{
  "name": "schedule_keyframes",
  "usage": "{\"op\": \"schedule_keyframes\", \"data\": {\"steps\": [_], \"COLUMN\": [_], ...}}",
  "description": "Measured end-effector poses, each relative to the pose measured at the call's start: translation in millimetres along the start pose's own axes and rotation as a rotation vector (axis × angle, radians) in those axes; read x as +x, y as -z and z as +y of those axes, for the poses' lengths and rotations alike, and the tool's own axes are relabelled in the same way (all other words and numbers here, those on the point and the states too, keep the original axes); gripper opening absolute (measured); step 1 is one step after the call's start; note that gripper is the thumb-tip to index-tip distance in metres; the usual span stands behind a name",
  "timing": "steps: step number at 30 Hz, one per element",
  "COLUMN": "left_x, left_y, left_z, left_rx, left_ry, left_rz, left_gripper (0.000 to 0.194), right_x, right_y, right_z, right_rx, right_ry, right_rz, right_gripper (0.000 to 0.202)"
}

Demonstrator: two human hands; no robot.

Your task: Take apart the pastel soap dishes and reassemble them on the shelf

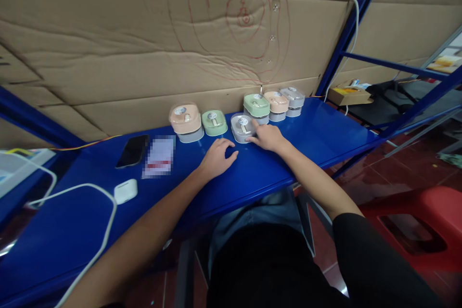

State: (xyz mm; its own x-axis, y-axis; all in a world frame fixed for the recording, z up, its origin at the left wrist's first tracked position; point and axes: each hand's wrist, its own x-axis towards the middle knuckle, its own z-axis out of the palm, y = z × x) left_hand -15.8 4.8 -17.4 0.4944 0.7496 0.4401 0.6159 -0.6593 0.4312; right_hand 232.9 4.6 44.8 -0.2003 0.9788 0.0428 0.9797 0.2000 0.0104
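Observation:
Along the back of the blue tabletop (202,192) stand several small lidded boxes that look like lunch boxes. My right hand (267,137) grips the right side of a low grey lunch box (242,128) with a clear lid, the index finger along its back right edge and the thumb at its front right corner. My left hand (218,158) is in front of a low green lunch box (214,122), touching no box, its fingers bent and the thumb apart. A peach lunch box (185,119) on a grey base stands left of the green one.
Behind my right hand are stacked green (257,105), peach (277,103) and grey (292,98) boxes. To the left lie a phone (133,151), a blurred packet (159,156), a white earbud case (126,191) and a white cable (110,224). Cardboard (126,57) backs the table; a red stool (426,211) stands right.

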Motion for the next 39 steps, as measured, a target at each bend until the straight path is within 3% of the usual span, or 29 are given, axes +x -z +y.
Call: {"op": "schedule_keyframes", "data": {"steps": [9, 21, 24, 26, 28, 31, 35, 39], "left_x": [1.3, 2.6, 3.2, 3.8, 4.7, 6.2, 8.3, 9.9], "left_y": [-0.3, -0.1, -1.0, -0.4, 2.3, 9.3, 15.8, 16.4], "left_z": [1.9, 4.5, 6.2, 8.0, 9.5, 9.9, 6.0, 1.0], "left_rx": [-0.008, -0.016, -0.020, -0.017, -0.003, 0.023, -0.009, -0.030], "left_ry": [0.008, -0.003, 0.013, 0.031, 0.044, 0.074, 0.157, 0.196], "left_rz": [-0.016, -0.030, -0.007, 0.052, 0.163, 0.360, 0.524, 0.566], "left_gripper": [0.015, 0.015, 0.011, 0.005, 0.011, 0.018, 0.006, 0.015], "right_x": [23.5, 46.8, 43.7, 42.4, 45.0, 55.1, 60.2, 42.1], "right_y": [-12.3, -17.9, -17.1, -18.1, -22.4, -34.5, -44.3, -30.1], "right_z": [-11.5, -22.4, -28.5, -36.7, -47.9, -65.3, -76.1, -70.7], "right_rx": [0.003, -0.024, 0.017, 0.038, 0.050, 0.079, 0.163, 0.237], "right_ry": [-0.033, 0.024, 0.111, 0.239, 0.388, 0.547, 0.580, 0.532], "right_rz": [0.084, 0.147, 0.219, 0.302, 0.356, 0.338, 0.294, 0.375], "right_gripper": [0.061, 0.045, 0.043, 0.044, 0.051, 0.074, 0.080, 0.067]}}
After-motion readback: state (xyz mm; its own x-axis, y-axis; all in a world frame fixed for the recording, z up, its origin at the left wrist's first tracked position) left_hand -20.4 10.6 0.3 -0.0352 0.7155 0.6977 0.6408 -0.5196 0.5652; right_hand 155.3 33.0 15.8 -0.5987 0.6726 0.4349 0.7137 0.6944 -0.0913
